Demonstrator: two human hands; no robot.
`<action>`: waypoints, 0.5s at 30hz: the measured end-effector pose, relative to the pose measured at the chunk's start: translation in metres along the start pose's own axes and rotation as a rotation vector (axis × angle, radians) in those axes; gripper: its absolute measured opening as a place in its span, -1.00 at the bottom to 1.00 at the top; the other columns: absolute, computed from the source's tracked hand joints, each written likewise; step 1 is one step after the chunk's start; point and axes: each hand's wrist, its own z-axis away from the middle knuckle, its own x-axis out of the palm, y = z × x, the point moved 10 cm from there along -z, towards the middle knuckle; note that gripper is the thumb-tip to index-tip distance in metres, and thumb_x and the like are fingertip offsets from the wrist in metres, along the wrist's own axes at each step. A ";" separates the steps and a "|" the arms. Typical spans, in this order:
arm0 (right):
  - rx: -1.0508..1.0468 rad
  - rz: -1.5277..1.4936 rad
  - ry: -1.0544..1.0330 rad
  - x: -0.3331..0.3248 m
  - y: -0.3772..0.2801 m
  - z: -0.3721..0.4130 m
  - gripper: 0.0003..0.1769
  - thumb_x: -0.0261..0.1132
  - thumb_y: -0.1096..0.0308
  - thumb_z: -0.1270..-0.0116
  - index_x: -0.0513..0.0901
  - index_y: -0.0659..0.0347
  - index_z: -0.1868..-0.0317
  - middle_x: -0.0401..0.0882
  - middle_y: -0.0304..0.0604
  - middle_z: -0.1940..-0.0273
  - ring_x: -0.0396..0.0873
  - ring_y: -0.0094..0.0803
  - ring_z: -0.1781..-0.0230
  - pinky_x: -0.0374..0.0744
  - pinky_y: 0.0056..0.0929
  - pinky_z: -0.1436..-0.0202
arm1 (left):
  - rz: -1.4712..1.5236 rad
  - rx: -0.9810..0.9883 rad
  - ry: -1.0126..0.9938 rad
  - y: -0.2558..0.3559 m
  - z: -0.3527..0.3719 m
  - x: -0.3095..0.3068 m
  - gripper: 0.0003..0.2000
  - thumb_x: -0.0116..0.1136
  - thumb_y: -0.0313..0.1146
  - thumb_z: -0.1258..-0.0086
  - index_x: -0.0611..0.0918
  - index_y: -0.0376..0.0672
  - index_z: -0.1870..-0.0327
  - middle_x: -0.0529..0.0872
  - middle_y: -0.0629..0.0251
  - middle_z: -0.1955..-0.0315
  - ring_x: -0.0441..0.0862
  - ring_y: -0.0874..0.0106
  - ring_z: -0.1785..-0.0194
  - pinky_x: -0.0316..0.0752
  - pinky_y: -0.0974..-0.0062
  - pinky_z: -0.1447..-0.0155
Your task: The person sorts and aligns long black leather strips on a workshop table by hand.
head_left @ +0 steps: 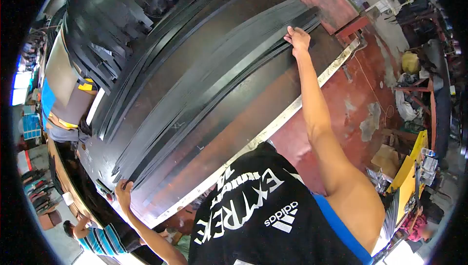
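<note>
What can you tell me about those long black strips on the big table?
They are long, thin black strips, rubbery-looking and a bit shiny, lying flat side by side in a bundle across the dark table. They look gently curved from end to end. The person's right hand presses on one end and the left hand touches the other end.
</note>
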 end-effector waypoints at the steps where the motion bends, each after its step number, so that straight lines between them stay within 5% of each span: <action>1: 0.004 -0.038 0.022 0.004 0.000 0.003 -0.83 0.41 0.52 -0.30 0.59 0.45 0.36 0.61 -0.12 0.42 0.60 -0.41 0.52 0.67 -0.46 0.46 | -0.010 -0.037 0.074 -0.005 -0.001 -0.009 -0.76 0.38 -0.34 -0.19 0.67 -0.32 0.24 0.68 0.27 0.43 0.62 0.46 0.32 0.49 0.50 0.19; 7: -0.022 0.076 -0.019 0.019 0.012 -0.025 -0.83 0.41 0.58 -0.28 0.58 0.47 0.40 0.60 -0.09 0.43 0.61 -0.39 0.54 0.68 -0.45 0.48 | -0.064 0.010 0.078 0.004 -0.027 -0.008 -0.75 0.37 -0.36 -0.17 0.68 -0.33 0.22 0.68 0.27 0.39 0.61 0.40 0.21 0.47 0.45 0.01; 15: -0.021 0.122 0.014 0.018 0.008 -0.018 -0.59 0.50 0.59 -0.17 0.47 0.56 0.08 0.64 0.03 0.41 0.65 -0.35 0.54 0.70 -0.45 0.51 | 0.001 0.009 0.005 -0.024 -0.040 0.000 -0.79 0.37 -0.38 -0.18 0.69 -0.30 0.23 0.69 0.31 0.40 0.61 0.45 0.23 0.48 0.47 0.03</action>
